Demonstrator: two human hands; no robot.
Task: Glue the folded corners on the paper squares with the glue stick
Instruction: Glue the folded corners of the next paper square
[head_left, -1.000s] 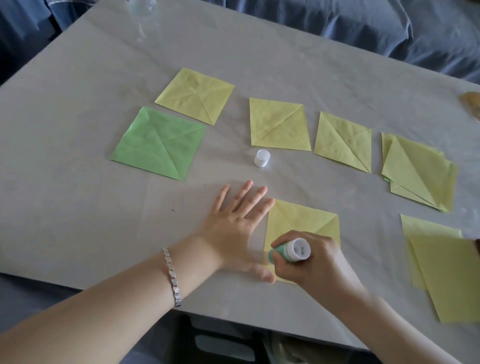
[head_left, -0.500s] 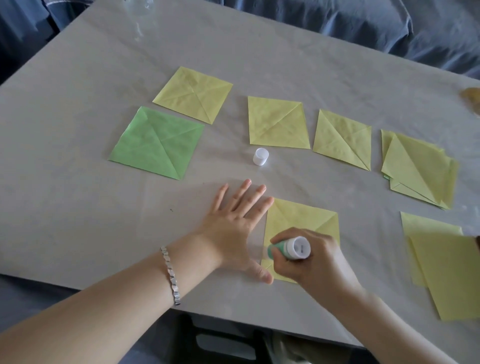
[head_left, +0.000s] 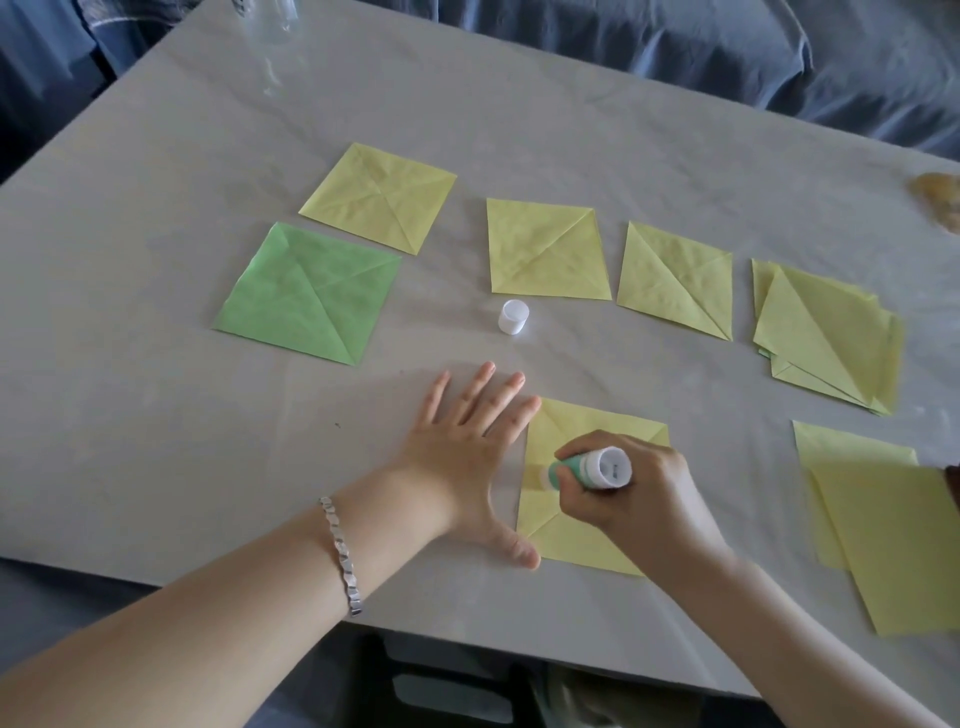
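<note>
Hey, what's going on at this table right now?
A person is gluing folded paper squares. The right hand grips a green glue stick, its tip down on the nearest yellow square. The left hand lies flat on the table against that square's left edge. The white cap stands farther back, near one green square and several more yellow ones.

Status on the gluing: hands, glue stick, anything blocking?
Left hand rests flat beside the near yellow square. Right hand grips the glue stick, tip down on that square. Cap off, standing apart; nothing in the way.
</note>
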